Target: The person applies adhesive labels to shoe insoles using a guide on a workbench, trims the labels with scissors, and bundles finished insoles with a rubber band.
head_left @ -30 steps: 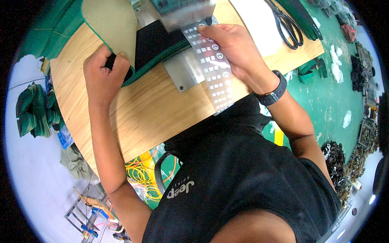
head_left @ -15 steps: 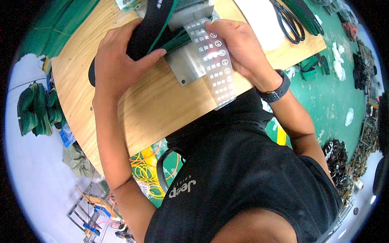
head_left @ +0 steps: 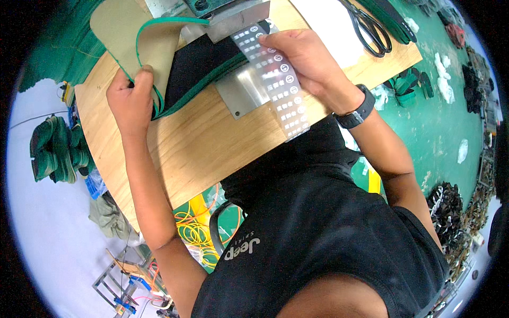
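My left hand (head_left: 132, 98) is closed on the edge of an insole (head_left: 135, 37), thumb on top. Its beige face shows, rimmed in green. Beside and beneath it lies a black insole (head_left: 199, 66) with a green edge; how many layers are stacked there I cannot tell. My right hand (head_left: 302, 58) grips a clear film strip (head_left: 281, 87) printed with rows of white marks, thumb on its upper end. The strip hangs over the table's near edge. Its upper end runs close to a metal plate (head_left: 238, 21) on a machine (head_left: 204, 6), which is partly cut off.
The wooden table (head_left: 207, 153) carries a flat metal plate (head_left: 241, 93) under the strip. Black-handled scissors (head_left: 368, 29) rest on a white sheet (head_left: 323, 21) at the right. Green-edged pieces (head_left: 389, 18) lie beyond. Green material (head_left: 55, 47) is heaped at the far left. Yellow hoses (head_left: 196, 233) coil below.
My left hand has moved left and down, from spread over the black piece to pinching the insole's edge. The beige face has come into view. My right hand shifted slightly left, still on the film.
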`<state>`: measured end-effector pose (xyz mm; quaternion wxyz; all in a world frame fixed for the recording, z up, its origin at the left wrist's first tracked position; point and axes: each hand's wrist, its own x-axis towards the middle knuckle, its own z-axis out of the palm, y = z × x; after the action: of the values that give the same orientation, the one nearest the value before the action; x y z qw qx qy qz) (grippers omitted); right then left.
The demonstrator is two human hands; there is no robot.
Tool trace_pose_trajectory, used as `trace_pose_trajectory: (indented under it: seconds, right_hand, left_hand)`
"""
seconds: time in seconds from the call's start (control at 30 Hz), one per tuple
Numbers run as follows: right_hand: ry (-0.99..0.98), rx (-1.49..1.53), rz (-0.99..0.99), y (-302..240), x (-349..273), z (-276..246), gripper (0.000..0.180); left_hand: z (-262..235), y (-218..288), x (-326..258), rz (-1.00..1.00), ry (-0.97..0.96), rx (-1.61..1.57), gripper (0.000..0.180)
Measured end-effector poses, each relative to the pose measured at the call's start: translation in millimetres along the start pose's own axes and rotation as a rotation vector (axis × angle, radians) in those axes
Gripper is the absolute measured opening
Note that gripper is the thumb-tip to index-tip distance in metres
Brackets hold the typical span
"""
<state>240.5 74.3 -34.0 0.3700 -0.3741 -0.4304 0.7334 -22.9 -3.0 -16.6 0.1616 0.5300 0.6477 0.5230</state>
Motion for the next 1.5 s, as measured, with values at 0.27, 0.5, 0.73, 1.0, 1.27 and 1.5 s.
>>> trace_pose_trajectory:
  seconds: [0.27, 0.5, 0.73, 1.0, 1.27, 1.5]
  right_hand:
    - [0.014, -0.067, 0.026, -2, 0, 2, 0.018]
    - [0.003, -0.086, 0.037, 4, 5, 1, 0.020]
    - [-0.012, -0.148, 0.003, 5, 4, 2, 0.024]
    - [-0.031, -0.202, -0.081, 8, -1, -7, 0.022]
    - [0.135, 0.114, -0.131, -10, -21, -15, 0.014]
    - [0.014, -0.034, 0.048, 4, 6, 2, 0.017]
  left_hand:
    - [2, 2, -3, 0.018, -0.080, 0.075, 0.016]
    - [5, 12, -8, -0.023, -0.110, 0.209, 0.017]
    - [10, 14, -5, 0.102, -0.256, 0.358, 0.027]
    - [16, 26, -7, 0.281, -0.330, 0.562, 0.047]
    - [12, 26, -8, 0.013, -0.264, 0.276, 0.026]
    - [-1, 6, -4, -0.067, -0.047, -0.034, 0.023]
